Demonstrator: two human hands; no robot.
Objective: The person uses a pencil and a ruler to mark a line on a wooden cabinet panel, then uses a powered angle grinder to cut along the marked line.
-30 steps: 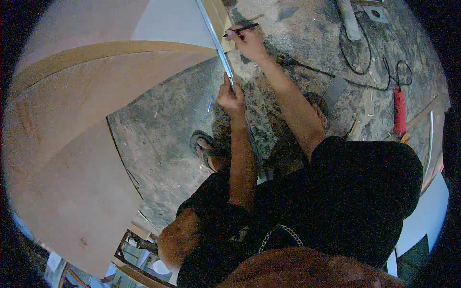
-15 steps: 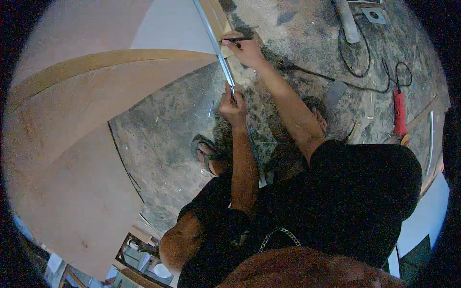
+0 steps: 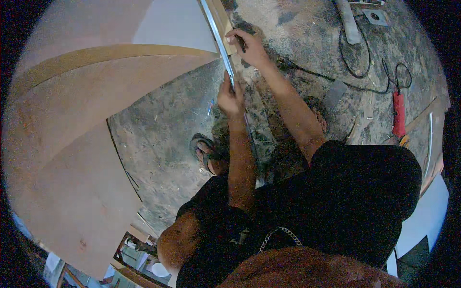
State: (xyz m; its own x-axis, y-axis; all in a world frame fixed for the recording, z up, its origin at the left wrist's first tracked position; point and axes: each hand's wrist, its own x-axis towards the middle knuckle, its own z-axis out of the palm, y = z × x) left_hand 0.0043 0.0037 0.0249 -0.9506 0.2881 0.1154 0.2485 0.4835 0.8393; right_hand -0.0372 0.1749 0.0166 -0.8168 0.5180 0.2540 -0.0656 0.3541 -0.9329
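Note:
A long shiny metal strip runs down from the top edge alongside a narrow wooden piece. My left hand is closed around the strip's lower end. My right hand is just right of the strip, its fingers bent over the wooden piece's edge. A thin dark pen is tucked in that hand, partly covered by the fingers; its tip cannot be made out.
Large brownish boards with a curved wooden edge strip fill the left. On the stained floor at right lie a red-handled tool, a black cable and a grey cylindrical tool. My sandalled foot is below my left hand.
The pen has swung from lying across the strip's edge to pointing downward inside my right hand. My left hand has shifted slightly up and left, and its grip has turned a little.

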